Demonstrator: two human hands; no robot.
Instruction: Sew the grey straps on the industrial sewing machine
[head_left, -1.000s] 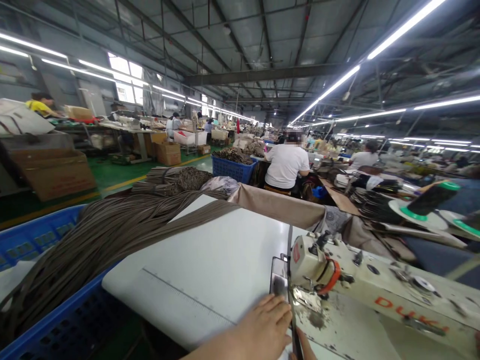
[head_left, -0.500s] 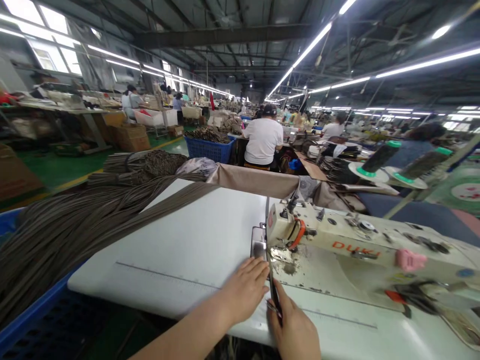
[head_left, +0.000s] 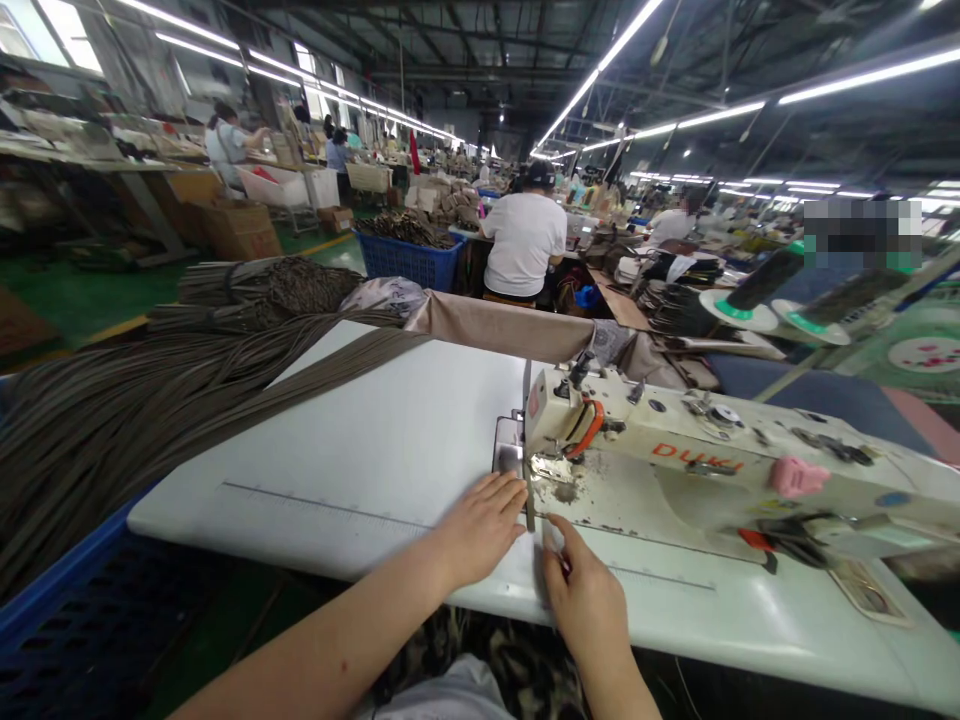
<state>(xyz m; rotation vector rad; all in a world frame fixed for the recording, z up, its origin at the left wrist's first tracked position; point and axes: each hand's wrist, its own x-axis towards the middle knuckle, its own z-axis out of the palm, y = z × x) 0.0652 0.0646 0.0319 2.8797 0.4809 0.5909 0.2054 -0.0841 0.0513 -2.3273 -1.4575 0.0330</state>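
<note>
My left hand [head_left: 480,525] lies flat and open on the white table [head_left: 360,450], its fingertips at the metal needle plate [head_left: 508,458] of the cream sewing machine [head_left: 675,470]. A thin dark strap [head_left: 529,500] runs under the machine's head and ends between my hands. My right hand [head_left: 585,595] rests just right of the strap's near end, fingers drawn together and the index finger pointing at the machine base. Whether it pinches the strap is hidden.
A big heap of grey-brown straps [head_left: 150,400] drapes from the table's left into a blue crate [head_left: 67,600]. A tan cloth edge [head_left: 495,325] borders the far side. Thread cones [head_left: 757,290] stand at the right. A person in white [head_left: 525,240] sits ahead.
The view has tipped down and drawn nearer. The strap's near end has moved up toward the needle. My right hand came into view and now sits closer to the machine, the left hand stays flat.
</note>
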